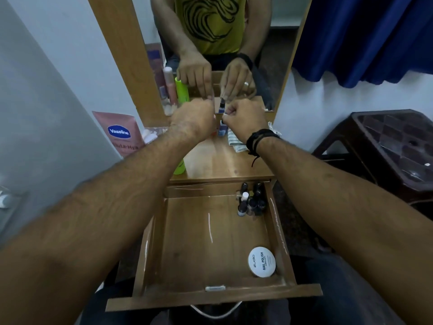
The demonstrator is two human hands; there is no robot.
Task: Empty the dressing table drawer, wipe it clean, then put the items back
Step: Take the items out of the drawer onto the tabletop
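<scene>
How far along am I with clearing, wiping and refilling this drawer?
Refilling looks under way: the drawer is open and mostly bare, with a cluster of nail polish bottles in its far right corner and a white nail polish tin near the front. Both the left hand and right hand reach for a small bottle on the tabletop. The green bottle, Vaseline tube and cloth are outside it.

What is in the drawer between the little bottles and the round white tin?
Nothing: the head view shows bare drawer floor between the nail polish bottles and the white tin.
</scene>
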